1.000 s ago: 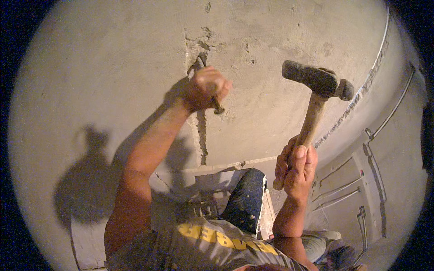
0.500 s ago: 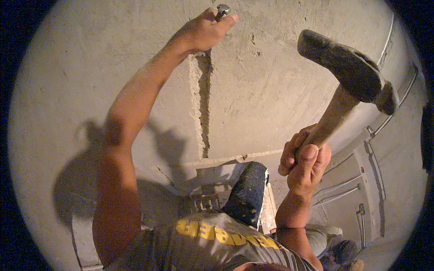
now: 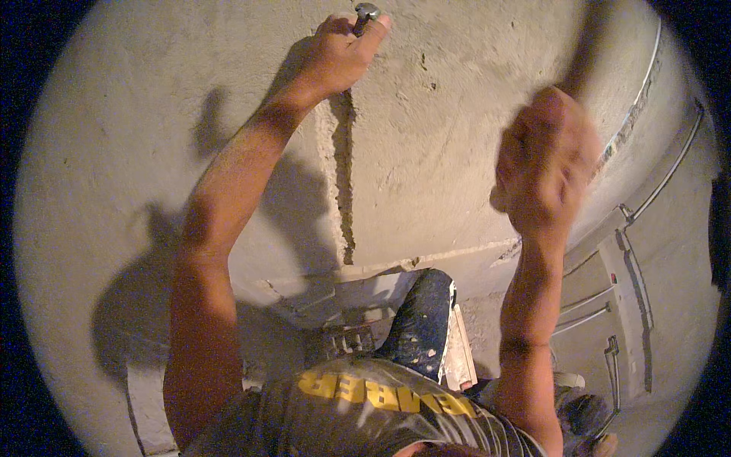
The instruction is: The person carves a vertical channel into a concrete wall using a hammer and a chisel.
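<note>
- While the left hand (image 3: 343, 55) has its grip closed tight around a metal chisel (image 3: 367, 11), the chisel's tip is hidden, so I can't tell if it touches the wall (image 3: 449, 152).
- The right hand (image 3: 548, 160) has its grip closed around a hammer (image 3: 588, 46); the handle is blurry and the head is out of sight.
- The chisel's top is by the left thumb, high above the wall's bottom edge. Just below that hand, a rough groove (image 3: 344, 179) runs down close to that edge.
- If the hammer missed the chisel's small top, it might hurt the thumb. A crooked hit could make the chisel slip.
- Beside the blue trouser leg (image 3: 415, 320) is a dark slatted thing (image 3: 349, 337), maybe a crate. It's too dim to see inside.
</note>
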Demonstrator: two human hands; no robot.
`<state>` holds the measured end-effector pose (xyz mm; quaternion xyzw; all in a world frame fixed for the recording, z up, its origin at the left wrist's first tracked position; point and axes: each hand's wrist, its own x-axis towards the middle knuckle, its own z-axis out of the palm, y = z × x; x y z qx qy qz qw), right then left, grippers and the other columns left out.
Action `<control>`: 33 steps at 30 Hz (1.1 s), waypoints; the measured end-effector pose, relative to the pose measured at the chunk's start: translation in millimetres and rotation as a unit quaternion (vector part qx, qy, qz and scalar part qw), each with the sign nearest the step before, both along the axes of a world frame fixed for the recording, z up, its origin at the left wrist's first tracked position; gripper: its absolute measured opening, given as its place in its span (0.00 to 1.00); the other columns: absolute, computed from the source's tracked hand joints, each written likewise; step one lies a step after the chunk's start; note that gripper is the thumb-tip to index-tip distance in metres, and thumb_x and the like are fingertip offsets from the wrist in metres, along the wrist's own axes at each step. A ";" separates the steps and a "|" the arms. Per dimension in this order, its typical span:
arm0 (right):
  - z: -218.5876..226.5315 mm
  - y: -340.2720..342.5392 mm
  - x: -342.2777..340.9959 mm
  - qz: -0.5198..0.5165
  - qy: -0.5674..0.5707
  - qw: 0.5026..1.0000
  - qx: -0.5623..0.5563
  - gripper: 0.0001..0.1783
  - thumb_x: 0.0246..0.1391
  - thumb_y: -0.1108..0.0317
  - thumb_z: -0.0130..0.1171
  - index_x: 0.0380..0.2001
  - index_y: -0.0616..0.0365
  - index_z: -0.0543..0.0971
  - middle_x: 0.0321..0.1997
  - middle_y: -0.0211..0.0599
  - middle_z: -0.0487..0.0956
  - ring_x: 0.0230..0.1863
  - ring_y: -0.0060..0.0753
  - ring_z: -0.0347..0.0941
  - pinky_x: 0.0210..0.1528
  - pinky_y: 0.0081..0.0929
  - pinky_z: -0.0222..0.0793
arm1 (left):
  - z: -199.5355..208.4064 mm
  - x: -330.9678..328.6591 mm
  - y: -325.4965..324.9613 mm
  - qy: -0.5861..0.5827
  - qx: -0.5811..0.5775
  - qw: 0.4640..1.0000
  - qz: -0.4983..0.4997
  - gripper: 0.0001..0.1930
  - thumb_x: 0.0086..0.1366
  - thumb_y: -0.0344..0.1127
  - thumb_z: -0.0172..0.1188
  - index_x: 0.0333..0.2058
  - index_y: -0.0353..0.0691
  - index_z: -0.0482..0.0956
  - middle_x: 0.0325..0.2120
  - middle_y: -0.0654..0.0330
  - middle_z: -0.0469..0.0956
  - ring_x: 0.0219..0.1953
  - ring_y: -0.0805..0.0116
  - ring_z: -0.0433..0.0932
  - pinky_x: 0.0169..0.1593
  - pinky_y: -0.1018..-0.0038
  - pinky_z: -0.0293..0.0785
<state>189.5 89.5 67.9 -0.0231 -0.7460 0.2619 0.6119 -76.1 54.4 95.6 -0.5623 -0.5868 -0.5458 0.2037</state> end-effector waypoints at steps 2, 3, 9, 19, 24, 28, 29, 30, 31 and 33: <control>7.9 19.2 -13.3 -0.041 -0.140 0.988 0.046 0.22 0.66 0.48 0.51 0.24 0.53 0.68 0.15 0.20 0.61 0.13 0.14 0.54 0.13 0.19 0.49 | -5.8 -7.9 -4.4 0.157 0.000 0.984 0.081 0.24 0.68 0.52 0.52 0.23 0.35 0.73 0.14 0.60 0.70 0.18 0.68 0.69 0.26 0.65 0.66; 11.5 23.9 -14.1 -0.055 -0.214 0.974 0.047 0.22 0.65 0.48 0.52 0.24 0.52 0.69 0.15 0.18 0.61 0.14 0.12 0.54 0.14 0.18 0.49 | -8.0 -14.2 -2.6 0.236 0.003 0.965 0.114 0.23 0.68 0.52 0.51 0.25 0.35 0.73 0.16 0.60 0.70 0.19 0.68 0.69 0.27 0.65 0.66; 25.9 5.0 -3.3 0.018 -0.050 0.998 -0.026 0.19 0.68 0.52 0.48 0.26 0.52 0.70 0.13 0.19 0.64 0.11 0.11 0.55 0.11 0.16 0.49 | 12.0 10.5 -14.0 0.087 -0.106 0.983 0.125 0.22 0.69 0.52 0.52 0.41 0.35 0.75 0.28 0.56 0.78 0.28 0.64 0.76 0.34 0.61 0.73; -20.6 1.7 0.4 0.032 -0.189 0.975 -0.110 0.19 0.65 0.54 0.51 0.31 0.61 0.71 0.17 0.29 0.66 0.16 0.27 0.61 0.19 0.29 0.58 | -57.5 -15.6 13.9 0.191 0.056 0.980 -0.007 0.20 0.67 0.47 0.54 0.23 0.37 0.76 0.17 0.48 0.72 0.20 0.54 0.73 0.26 0.59 0.68; -95.5 -11.7 29.0 0.107 -0.082 0.964 -0.229 0.15 0.64 0.57 0.51 0.39 0.58 0.68 0.19 0.23 0.66 0.17 0.17 0.60 0.17 0.20 0.58 | -112.5 30.6 -10.5 0.261 -0.001 0.964 -0.044 0.10 0.59 0.36 0.58 0.22 0.40 0.71 0.20 0.56 0.70 0.30 0.49 0.73 0.37 0.59 0.68; -152.5 -16.4 38.7 0.145 0.025 0.965 -0.218 0.20 0.66 0.51 0.49 0.40 0.60 0.66 0.20 0.28 0.65 0.13 0.17 0.57 0.12 0.19 0.54 | -112.7 43.2 -19.0 0.267 0.080 0.960 -0.033 0.12 0.59 0.34 0.60 0.19 0.39 0.71 0.19 0.57 0.68 0.31 0.54 0.72 0.38 0.61 0.66; -159.5 -22.4 40.5 0.145 0.041 0.960 -0.237 0.20 0.65 0.50 0.50 0.40 0.59 0.67 0.21 0.28 0.66 0.15 0.18 0.58 0.15 0.20 0.55 | -106.5 47.8 -25.5 0.254 0.091 0.962 -0.031 0.13 0.59 0.34 0.61 0.18 0.39 0.71 0.18 0.57 0.68 0.30 0.55 0.72 0.37 0.61 0.65; -163.6 -27.6 41.1 0.145 0.057 0.954 -0.256 0.20 0.64 0.50 0.50 0.39 0.59 0.67 0.22 0.28 0.67 0.17 0.19 0.59 0.17 0.21 0.56 | -103.6 50.3 -28.9 0.241 0.102 0.965 -0.028 0.14 0.59 0.34 0.61 0.17 0.38 0.70 0.18 0.56 0.68 0.30 0.55 0.72 0.36 0.61 0.64; -161.4 -34.1 42.1 0.164 0.054 0.947 -0.271 0.24 0.63 0.46 0.52 0.39 0.59 0.67 0.22 0.28 0.67 0.18 0.20 0.60 0.17 0.21 0.55 | -103.4 49.7 -28.0 0.237 0.120 0.964 -0.015 0.15 0.60 0.34 0.61 0.17 0.38 0.70 0.18 0.56 0.68 0.29 0.55 0.71 0.35 0.61 0.64; -154.5 -43.4 45.0 0.172 0.053 0.940 -0.292 0.25 0.62 0.45 0.54 0.40 0.59 0.67 0.21 0.28 0.67 0.17 0.20 0.60 0.17 0.21 0.55 | -100.5 45.1 -21.7 0.229 0.156 0.961 0.013 0.17 0.61 0.35 0.61 0.15 0.38 0.69 0.18 0.56 0.68 0.28 0.56 0.71 0.34 0.61 0.62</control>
